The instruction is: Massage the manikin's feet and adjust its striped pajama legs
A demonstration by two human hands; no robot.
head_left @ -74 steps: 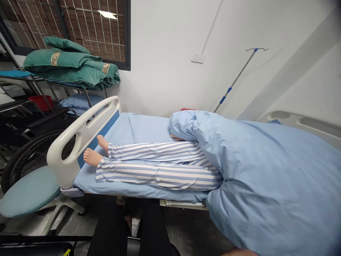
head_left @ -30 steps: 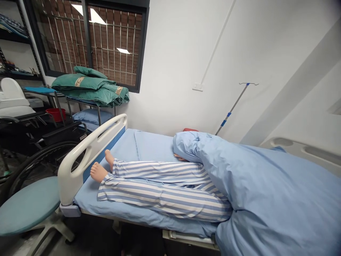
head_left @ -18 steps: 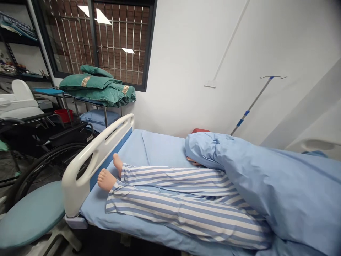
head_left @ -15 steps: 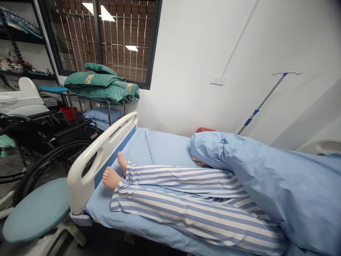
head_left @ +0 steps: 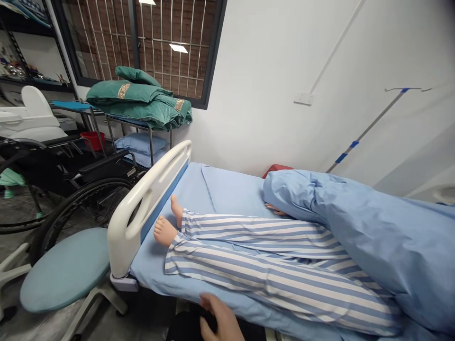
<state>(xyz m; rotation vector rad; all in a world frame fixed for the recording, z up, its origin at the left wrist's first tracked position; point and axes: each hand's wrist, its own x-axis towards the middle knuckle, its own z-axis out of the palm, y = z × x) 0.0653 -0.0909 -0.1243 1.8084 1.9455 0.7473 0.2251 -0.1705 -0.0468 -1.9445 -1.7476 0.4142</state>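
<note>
My right hand (head_left: 224,316) is at the bottom of the head view, in front of the bed's near edge. Its thumb and fingers are apart, with nothing visible between them. My left hand is out of view. Nearest to my right hand is the bed's light blue sheet (head_left: 232,182). On it lies a figure in blue-and-white striped trousers (head_left: 249,260), with bare, mannequin-like feet (head_left: 165,231) toward the footboard. A light blue quilt (head_left: 384,241) is folded back over the upper body, hiding it. Fingers of the figure's hand (head_left: 276,209) stick out under the quilt's edge.
A cream footboard (head_left: 119,237) closes the bed's left end. Beside it stand a teal-topped stool (head_left: 67,270) and a black wheelchair (head_left: 81,203). Green folded bedding (head_left: 142,104) rests on a rack by the window. An IV pole (head_left: 369,130) rises behind the bed.
My right hand has come into view at the bottom. The view has shifted, so the bed and the room's things sit farther right in it. The figure and quilt look unchanged.
</note>
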